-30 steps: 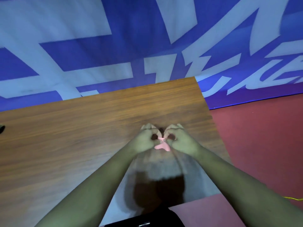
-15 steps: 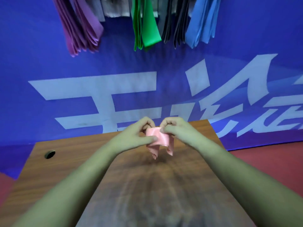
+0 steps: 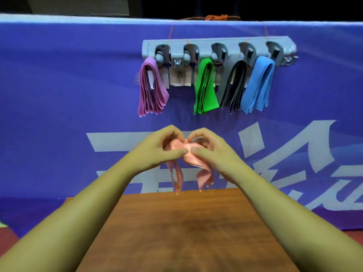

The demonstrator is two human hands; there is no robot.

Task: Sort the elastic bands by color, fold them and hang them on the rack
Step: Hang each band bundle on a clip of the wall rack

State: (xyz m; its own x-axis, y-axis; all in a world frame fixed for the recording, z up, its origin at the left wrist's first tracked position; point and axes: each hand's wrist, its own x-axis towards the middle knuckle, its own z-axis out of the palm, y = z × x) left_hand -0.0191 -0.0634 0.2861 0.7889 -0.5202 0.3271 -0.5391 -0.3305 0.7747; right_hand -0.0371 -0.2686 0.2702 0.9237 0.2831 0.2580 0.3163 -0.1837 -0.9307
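A folded pink elastic band (image 3: 188, 158) hangs in the air above the far edge of the wooden table (image 3: 188, 232), its loose ends dangling. My left hand (image 3: 163, 148) and my right hand (image 3: 211, 149) both pinch its top, thumbs nearly touching. Above them a grey rack (image 3: 218, 49) is fixed to the blue banner. On it hang folded purple bands (image 3: 151, 91), green bands (image 3: 205, 89), black bands (image 3: 233, 87) and blue bands (image 3: 257, 87). The second hook (image 3: 186, 57) from the left carries no coloured band.
The blue banner (image 3: 68, 95) with white lettering stands right behind the table. An orange string (image 3: 216, 17) ties the rack over the banner's top edge. A pale label (image 3: 179, 76) hangs under the second hook. Red floor (image 3: 7, 236) shows at both sides.
Both hands have lifted the pink band off the table up toward the rack. My view has tilted upward, so the whole rack shows now.
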